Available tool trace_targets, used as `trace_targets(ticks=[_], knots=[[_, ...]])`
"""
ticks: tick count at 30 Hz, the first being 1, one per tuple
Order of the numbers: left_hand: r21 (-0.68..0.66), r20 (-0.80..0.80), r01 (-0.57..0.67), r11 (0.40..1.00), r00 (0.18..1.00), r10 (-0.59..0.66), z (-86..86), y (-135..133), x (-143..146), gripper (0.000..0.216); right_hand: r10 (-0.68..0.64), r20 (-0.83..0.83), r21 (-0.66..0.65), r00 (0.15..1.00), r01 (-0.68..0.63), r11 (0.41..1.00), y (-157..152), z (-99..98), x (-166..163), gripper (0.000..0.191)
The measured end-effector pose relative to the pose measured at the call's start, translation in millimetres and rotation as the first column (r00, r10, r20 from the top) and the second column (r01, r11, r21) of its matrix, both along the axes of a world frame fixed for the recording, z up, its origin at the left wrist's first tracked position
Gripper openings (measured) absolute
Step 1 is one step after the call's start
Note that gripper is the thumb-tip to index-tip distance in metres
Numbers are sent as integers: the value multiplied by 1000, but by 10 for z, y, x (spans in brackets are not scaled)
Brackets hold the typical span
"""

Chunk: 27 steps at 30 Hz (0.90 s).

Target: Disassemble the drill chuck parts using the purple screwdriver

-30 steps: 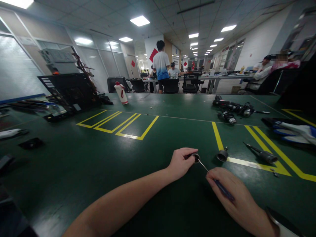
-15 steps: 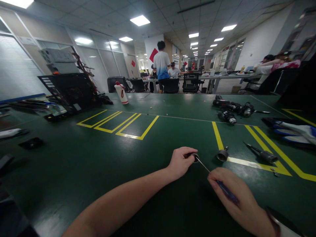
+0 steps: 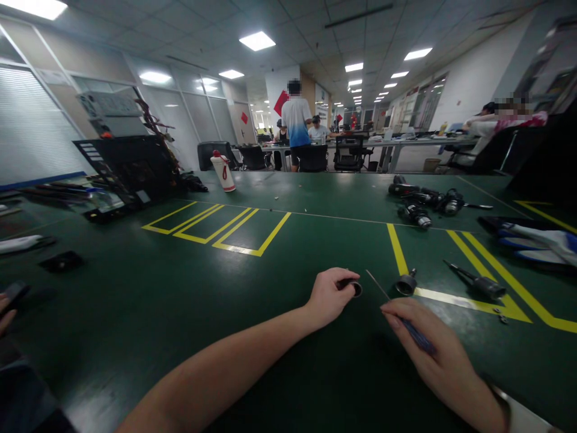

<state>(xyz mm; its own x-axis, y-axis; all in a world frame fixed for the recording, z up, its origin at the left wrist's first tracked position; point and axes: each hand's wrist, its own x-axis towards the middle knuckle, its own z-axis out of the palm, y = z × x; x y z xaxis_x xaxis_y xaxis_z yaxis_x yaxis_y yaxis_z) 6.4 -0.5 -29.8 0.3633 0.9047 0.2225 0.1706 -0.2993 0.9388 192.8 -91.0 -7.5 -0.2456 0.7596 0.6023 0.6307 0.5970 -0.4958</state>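
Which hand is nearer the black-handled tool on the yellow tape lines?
Right. The right hand sits left of the black-handled metal-tipped tool, towards the camera; the left hand is farther left.

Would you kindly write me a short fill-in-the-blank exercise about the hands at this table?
1. The right hand holds a thin screwdriver with a ____ handle.
2. The left hand pinches a small round part over a table whose top is ____.
3. The lines marked on it are ____.
Missing words: blue, green, yellow.
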Motion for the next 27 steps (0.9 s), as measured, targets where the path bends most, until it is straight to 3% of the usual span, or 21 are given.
trace_targets(ticks=[7, 11, 18, 24, 27], knots=[[-148, 21, 11, 989, 1000, -8, 141, -17, -4, 39, -233, 92, -88, 968, 241, 967, 301, 117, 247, 26], [-131, 24, 59, 990, 998, -56, 181, -24, -16, 43, -323, 210, -153, 923, 357, 921, 497, 59, 448, 38], [-148, 31, 77, 986, 997, -73, 54, 39, 21, 42, -308, 252, -244, 917, 368, 897, 575, -47, 565, 34], [-196, -148, 99, 975, 980, -129, 255, 28, 152, 45, -324, 197, -286, 926, 370, 884, 583, 7, 540, 35], [-76, -273, 108, 991, 954, -125, 333, 49, 310, 43, -359, 163, -303, 919, 393, 868, 597, 17, 550, 39]])
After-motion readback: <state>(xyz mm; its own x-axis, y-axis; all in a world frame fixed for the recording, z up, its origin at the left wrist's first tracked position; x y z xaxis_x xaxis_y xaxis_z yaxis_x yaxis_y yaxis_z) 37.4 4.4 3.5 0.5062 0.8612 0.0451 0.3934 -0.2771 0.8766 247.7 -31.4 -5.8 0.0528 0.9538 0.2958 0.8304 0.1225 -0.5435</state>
